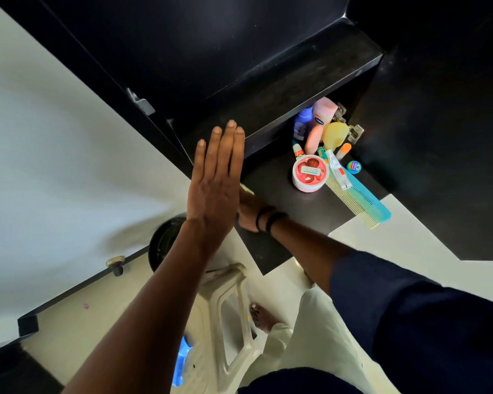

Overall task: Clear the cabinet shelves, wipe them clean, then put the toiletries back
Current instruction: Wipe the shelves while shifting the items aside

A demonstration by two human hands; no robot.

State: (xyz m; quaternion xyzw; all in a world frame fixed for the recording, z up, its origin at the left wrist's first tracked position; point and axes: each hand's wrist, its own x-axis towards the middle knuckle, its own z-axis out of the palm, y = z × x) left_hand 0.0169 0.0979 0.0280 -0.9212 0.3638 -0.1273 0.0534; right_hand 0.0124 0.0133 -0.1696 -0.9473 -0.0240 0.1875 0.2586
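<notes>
At right rear of lower shelf [282,203]: toiletries [319,137], cream tub [310,172] and comb [362,200] not cleared. Left hand [215,183] flat, fingers straight, empty, above shelf's left end. Right hand [246,214] on shelf's left end, grip hidden. Judgement: clearing incomplete, restocking pending.

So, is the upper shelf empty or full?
Empty where visible: the upper shelf shows bare board; the toiletries sit on the lower shelf.

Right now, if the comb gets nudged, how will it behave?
Comb looks thin, stiff, probably light. Its end overhangs the shelf edge, so a nudge may tip it off. A tube resting on it would likely shift.
</notes>
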